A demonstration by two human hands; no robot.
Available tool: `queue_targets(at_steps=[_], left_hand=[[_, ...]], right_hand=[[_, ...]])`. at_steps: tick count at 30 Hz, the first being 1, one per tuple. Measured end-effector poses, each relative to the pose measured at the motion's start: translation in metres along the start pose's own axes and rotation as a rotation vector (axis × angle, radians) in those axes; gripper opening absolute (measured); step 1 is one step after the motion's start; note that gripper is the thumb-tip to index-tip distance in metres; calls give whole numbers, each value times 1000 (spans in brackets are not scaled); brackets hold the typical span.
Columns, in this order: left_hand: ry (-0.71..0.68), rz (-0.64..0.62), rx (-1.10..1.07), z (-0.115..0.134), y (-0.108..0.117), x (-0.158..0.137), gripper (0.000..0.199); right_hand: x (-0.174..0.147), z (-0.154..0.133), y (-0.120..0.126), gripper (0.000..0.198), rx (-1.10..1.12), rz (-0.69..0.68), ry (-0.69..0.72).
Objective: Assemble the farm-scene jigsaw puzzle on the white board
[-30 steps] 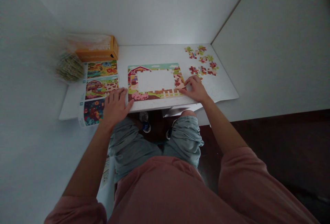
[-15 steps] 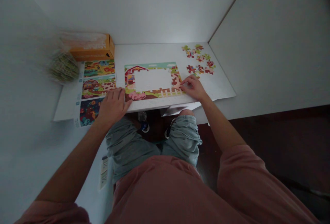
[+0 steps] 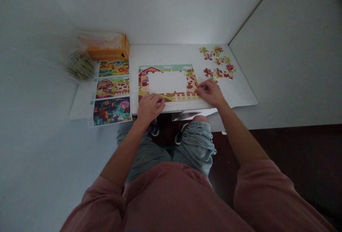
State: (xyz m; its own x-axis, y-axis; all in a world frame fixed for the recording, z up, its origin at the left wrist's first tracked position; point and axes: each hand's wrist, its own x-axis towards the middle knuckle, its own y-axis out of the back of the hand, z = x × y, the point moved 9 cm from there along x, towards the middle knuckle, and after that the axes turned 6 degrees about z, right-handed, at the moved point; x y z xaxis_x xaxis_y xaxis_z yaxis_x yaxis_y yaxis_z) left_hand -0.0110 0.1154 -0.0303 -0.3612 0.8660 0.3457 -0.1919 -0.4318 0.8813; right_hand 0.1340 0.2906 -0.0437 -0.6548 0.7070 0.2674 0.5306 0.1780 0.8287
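A farm jigsaw puzzle (image 3: 167, 67) lies on the white table, its border joined around a bare rectangular middle. My left hand (image 3: 150, 109) rests over its lower left corner, fingers loosely bent and apart, holding nothing I can see. At the right edge of the puzzle is my right hand (image 3: 212, 93), thumb and forefinger drawn together against the border. Whether a piece is between those fingertips is hidden. Just beyond that hand, loose puzzle pieces (image 3: 210, 72) are scattered toward the table's back right.
On the left lies a printed sheet (image 3: 113, 88) with three pictures, the middle one a farm scene. Behind it stand an orange box (image 3: 107, 53) and a clear bag of green pieces (image 3: 80, 64). Walls border the white table (image 3: 229, 95) at the back and right.
My left hand has moved right from the printed sheet's edge onto the puzzle's lower left, uncovering the sheet's bottom picture. My right hand stays at the puzzle's right edge. The view has shifted.
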Motion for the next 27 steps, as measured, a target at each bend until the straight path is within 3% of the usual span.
queue_targets(at_steps=[6, 14, 27], left_hand=[[-19, -15, -2, -3, -3, 1, 24], [-5, -17, 33, -3, -4, 2, 23], [-2, -33, 42, -2, -9, 1, 26]], right_hand=[[2, -6, 0, 21, 61, 66, 109], [-2, -5, 13, 19, 71, 172, 132], [-10, -37, -1, 28, -67, -23, 373]])
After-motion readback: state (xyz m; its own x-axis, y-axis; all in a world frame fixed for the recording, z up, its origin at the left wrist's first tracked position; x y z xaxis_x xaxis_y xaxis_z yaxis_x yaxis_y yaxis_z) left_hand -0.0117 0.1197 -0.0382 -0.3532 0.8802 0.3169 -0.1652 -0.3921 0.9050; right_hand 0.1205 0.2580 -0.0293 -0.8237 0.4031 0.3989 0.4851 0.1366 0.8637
